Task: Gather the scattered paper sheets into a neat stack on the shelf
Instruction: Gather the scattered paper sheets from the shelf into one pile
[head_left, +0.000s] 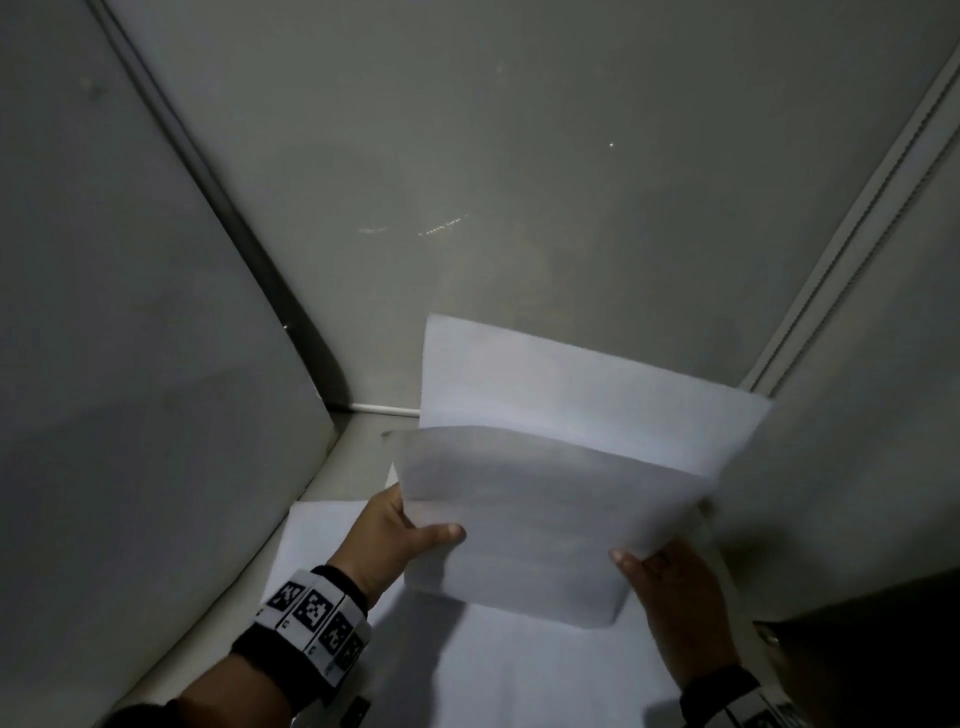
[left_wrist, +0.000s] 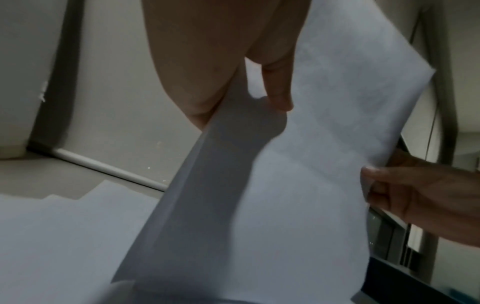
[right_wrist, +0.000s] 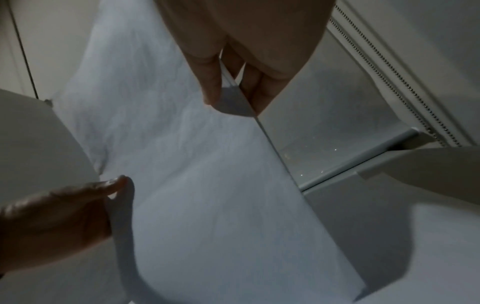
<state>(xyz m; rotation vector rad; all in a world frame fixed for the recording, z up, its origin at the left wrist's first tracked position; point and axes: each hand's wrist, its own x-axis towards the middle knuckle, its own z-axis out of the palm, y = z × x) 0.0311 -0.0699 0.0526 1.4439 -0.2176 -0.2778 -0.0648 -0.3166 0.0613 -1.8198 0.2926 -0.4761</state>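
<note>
Sheets, thin and limp, sag unless the left hand and right hand pinch opposite edges.

I've got both hands raised, left hand pinching w/ thumb on top at near-left, right hand pinching at near-right, thumb up, both wrists banded.
</note>
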